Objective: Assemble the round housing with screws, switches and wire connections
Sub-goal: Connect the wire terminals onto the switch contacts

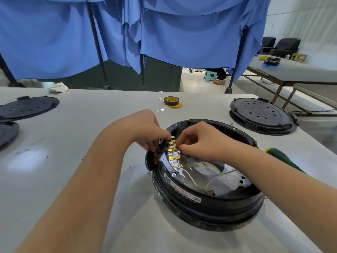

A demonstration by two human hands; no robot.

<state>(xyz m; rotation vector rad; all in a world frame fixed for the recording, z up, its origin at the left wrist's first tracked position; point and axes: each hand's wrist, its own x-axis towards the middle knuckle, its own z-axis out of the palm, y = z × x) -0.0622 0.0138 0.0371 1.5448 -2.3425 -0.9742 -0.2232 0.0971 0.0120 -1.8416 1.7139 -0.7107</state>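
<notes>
Black housing, gold terminals

I see the black round housing [204, 203] with gold terminals [172, 149], white wires [189, 177] inside; beyond it yellow-black tape [171, 100], blue curtains [164, 33].

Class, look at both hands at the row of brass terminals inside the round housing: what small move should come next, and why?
Probably the right hand should press the connector it pinches onto a brass terminal in the row. The left hand already steadies the switch block at the round housing rim, and white wires lie loose inside, still unconnected.
</notes>
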